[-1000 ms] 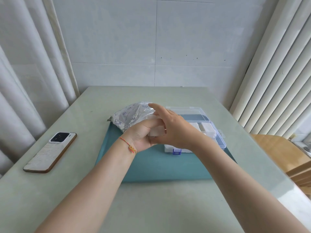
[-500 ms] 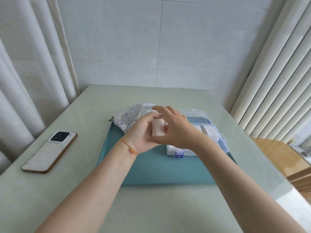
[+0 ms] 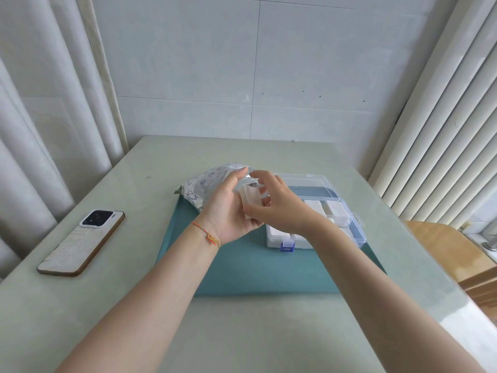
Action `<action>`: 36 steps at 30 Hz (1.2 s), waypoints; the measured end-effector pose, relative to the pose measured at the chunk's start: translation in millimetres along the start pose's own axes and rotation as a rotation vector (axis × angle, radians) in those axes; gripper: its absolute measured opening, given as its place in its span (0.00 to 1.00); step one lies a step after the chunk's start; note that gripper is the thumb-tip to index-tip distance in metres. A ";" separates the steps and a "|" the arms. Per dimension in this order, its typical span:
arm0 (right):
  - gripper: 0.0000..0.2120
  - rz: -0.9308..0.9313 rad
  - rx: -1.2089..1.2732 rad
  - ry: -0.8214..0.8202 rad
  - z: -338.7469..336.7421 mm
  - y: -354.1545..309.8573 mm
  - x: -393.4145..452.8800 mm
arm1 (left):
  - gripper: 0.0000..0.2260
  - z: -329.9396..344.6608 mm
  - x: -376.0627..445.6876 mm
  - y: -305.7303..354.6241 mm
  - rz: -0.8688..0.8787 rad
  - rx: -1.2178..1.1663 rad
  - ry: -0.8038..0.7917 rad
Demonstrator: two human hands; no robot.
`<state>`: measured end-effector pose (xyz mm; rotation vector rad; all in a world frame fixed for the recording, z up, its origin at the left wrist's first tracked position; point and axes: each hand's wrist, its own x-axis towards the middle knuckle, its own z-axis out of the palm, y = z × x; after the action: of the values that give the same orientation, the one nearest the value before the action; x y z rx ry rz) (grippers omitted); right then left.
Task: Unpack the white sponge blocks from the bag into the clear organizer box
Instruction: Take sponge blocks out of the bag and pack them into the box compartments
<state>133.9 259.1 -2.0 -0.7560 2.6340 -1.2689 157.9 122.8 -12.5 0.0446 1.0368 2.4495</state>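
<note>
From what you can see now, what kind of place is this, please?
Probably a room in a home, not a workshop: a pale green table stands against a tiled wall, with curtains on both sides and a phone lying on it. The hands work over a teal mat.

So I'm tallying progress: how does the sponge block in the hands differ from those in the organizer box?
The held sponge block is upright in clear wrap, off the mat; the boxed blocks lie flat and bare in the organizer box. All are white.
</note>
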 end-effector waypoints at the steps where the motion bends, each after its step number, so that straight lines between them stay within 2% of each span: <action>1: 0.32 0.007 -0.013 -0.012 -0.6 0.9 -0.2 | 0.25 0.2 -0.3 -0.2 0.004 0.005 -0.001; 4: 0.31 0.009 -0.046 -0.062 -6.5 1.8 -2.7 | 0.20 1.4 1.7 -1.3 0.042 0.053 0.042; 9: 0.15 0.061 0.195 -0.025 -32.1 0.2 -7.6 | 0.20 9.1 6.8 -4.4 0.053 0.209 0.151; 15: 0.06 0.052 0.155 -0.033 -58.2 14.7 -17.3 | 0.23 32.0 22.9 -13.7 0.033 0.442 0.077; 19: 0.06 0.057 0.068 0.034 -87.9 35.7 -27.4 | 0.26 52.7 44.5 -25.8 -0.006 0.585 0.004; 21: 0.04 0.041 0.080 0.167 -107.2 51.5 -32.1 | 0.30 61.8 57.2 -29.5 0.018 0.653 0.097; 23: 0.02 0.055 0.065 0.264 -128.1 70.7 -38.7 | 0.25 69.1 72.2 -35.1 0.117 0.797 0.337; 25: 0.01 0.108 -0.010 0.205 -140.4 88.3 -43.4 | 0.17 70.5 83.6 -42.5 0.249 1.003 0.507; 28: 0.03 0.193 -0.116 0.092 -147.4 111.8 -48.6 | 0.08 71.4 96.0 -59.3 0.274 1.203 0.458; 31: 0.02 0.236 -0.135 0.065 -148.6 123.3 -49.0 | 0.08 70.8 99.2 -72.5 0.248 1.455 0.372; 36: 0.02 0.232 -0.229 -0.039 -142.9 131.1 -48.4 | 0.10 73.1 98.0 -85.8 0.281 1.719 0.372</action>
<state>80.5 451.3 -15.2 -0.4774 2.7672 -0.8960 121.9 266.2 -34.0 0.2897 3.0357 0.9966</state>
